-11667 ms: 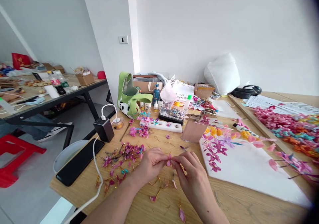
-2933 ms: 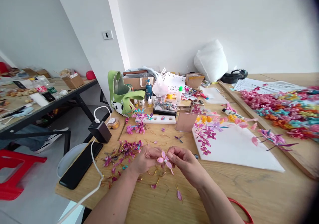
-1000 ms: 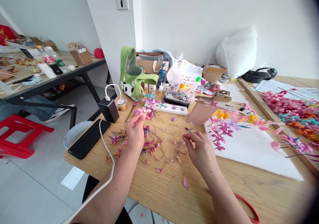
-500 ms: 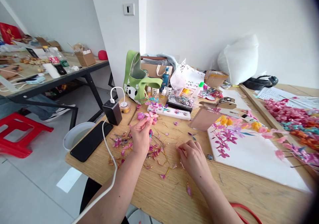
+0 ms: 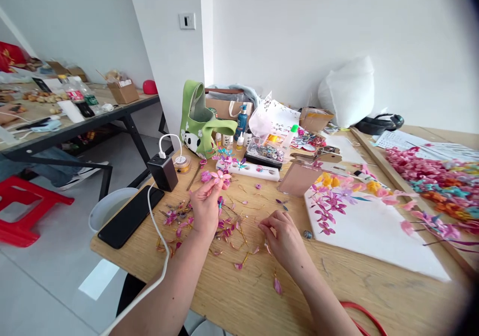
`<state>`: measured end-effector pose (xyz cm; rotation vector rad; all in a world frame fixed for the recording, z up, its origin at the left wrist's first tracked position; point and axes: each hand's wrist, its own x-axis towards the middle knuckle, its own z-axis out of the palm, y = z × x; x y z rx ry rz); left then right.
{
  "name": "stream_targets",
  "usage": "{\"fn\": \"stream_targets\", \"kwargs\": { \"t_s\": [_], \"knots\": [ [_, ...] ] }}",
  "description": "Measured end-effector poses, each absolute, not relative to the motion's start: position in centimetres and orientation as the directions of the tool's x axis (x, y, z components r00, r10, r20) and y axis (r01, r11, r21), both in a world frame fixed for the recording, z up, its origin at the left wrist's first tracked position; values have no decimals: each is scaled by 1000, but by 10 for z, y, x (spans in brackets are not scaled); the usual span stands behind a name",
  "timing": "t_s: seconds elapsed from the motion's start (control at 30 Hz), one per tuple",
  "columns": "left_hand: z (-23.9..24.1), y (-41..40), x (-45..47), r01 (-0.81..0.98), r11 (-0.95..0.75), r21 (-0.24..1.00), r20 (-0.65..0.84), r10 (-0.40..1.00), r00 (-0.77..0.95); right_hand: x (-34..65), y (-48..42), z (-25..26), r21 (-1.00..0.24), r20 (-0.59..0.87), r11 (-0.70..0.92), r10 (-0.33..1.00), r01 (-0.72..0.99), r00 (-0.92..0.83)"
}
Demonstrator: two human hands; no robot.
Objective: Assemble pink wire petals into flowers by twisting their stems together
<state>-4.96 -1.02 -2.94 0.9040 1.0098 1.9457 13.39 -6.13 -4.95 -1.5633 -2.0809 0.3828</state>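
My left hand (image 5: 205, 209) is closed in a pinch on a pink flower (image 5: 220, 177) with a pale centre, held up above the table. Below and around it lie many loose pink and purple petals (image 5: 226, 232) on gold stems. My right hand (image 5: 282, 236) hovers low over the wood to the right, thumb and fingertips pressed together. Whatever those fingers pinch is too fine to make out. A pink petal with a gold stem (image 5: 277, 285) is just below this hand; whether it hangs or lies there I cannot tell. Close by stands a small spool (image 5: 307, 234).
A white cable crosses my left forearm from a black charger (image 5: 163, 172); a phone (image 5: 130, 216) lies at the left edge. Behind are a green bag (image 5: 202, 126), bottles and a white holed strip (image 5: 247, 170). A white board with flowers (image 5: 366, 236) lies right.
The view has turned slightly to the right, so everything sits a little further left. Both hands keep nearly the same pose over the table, the pink flower still in the left.
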Motion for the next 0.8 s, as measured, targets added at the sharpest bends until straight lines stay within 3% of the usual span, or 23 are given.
{"fn": "stream_targets", "kwargs": {
  "t_s": [0.13, 0.27, 0.53, 0.8],
  "knots": [
    [-29, -10, -49, -309, -391, 867, 218, 856, -469, 136, -61, -47, -541, 119, 276, 960, 795, -252],
    [-27, -11, -49, -306, -376, 874, 218, 869, -444, 138, -58, -34, -554, 146, 219, 975, 803, -164],
    [-26, -12, -50, -295, -370, 881, 239, 885, -399, 138, -21, -7, -294, 114, 143, 987, 945, -114],
    [-23, -11, -50, -365, -387, 846, 223, 881, -418, 129, 25, -38, -197, 78, 131, 990, 972, -117]
  ]
}}
